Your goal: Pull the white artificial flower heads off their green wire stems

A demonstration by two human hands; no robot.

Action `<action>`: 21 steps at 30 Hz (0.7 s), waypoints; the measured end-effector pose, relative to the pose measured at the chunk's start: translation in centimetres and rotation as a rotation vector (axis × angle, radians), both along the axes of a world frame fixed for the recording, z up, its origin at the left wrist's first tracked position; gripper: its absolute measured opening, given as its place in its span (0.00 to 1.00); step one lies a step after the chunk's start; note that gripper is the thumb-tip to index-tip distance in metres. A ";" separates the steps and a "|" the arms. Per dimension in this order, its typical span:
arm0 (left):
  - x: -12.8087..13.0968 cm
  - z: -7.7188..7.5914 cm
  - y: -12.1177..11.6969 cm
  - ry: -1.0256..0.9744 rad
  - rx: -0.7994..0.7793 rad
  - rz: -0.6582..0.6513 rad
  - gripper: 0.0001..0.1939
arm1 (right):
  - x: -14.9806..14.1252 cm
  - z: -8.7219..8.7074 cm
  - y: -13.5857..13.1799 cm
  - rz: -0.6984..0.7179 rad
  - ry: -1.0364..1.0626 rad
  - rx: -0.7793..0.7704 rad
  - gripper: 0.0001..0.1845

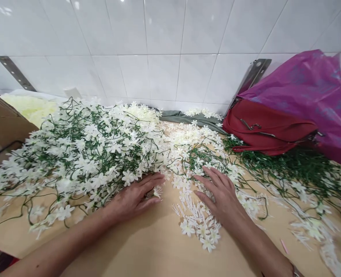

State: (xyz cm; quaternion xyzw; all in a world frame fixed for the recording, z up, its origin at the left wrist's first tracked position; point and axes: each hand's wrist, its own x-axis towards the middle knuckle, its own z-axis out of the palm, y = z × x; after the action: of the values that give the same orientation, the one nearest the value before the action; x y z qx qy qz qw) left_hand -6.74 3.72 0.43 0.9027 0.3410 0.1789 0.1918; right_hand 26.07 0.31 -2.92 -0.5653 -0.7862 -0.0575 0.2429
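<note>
A big heap of white artificial flowers on green stems [98, 150] covers the left half of the table. My left hand [136, 194] rests against the heap's front right edge, fingers stretched out and thumb apart. A small white flower [157, 191] shows in the gap between its thumb and fingers; whether it is touched I cannot tell. My right hand [221, 192] is open, fingers spread, over loose white flower heads [184, 154] and a few green stems. Just below its thumb lies a small cluster of white stamens [192, 209] and flower heads [208, 242].
Green stems [297, 165] are bunched at the right, below a red bag [268, 127] and a purple plastic bag [309, 88]. A cardboard box [5, 119] stands at the left edge. Grey-green cloth [182, 117] lies along the tiled wall [161, 34]. Metal brackets [17, 73] are fixed there.
</note>
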 end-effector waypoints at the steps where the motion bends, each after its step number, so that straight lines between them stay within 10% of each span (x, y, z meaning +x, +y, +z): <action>1: -0.7 0.1 0.2 -0.005 -0.010 -0.050 0.25 | 0.0 0.0 0.0 -0.003 -0.003 -0.007 0.23; 15: -4.7 0.2 4.0 0.173 0.168 -0.443 0.39 | -0.2 0.2 0.0 -0.020 0.002 -0.004 0.21; 21: -3.8 0.6 3.7 0.287 0.168 -0.388 0.34 | -0.5 0.4 -0.1 -0.041 0.006 -0.024 0.22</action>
State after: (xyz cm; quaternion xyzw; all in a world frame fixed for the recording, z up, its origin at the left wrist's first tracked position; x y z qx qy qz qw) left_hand -10.59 7.40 1.08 0.9802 0.1690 0.0364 0.0966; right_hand 25.60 0.23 -2.47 -0.5842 -0.7745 -0.0510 0.2371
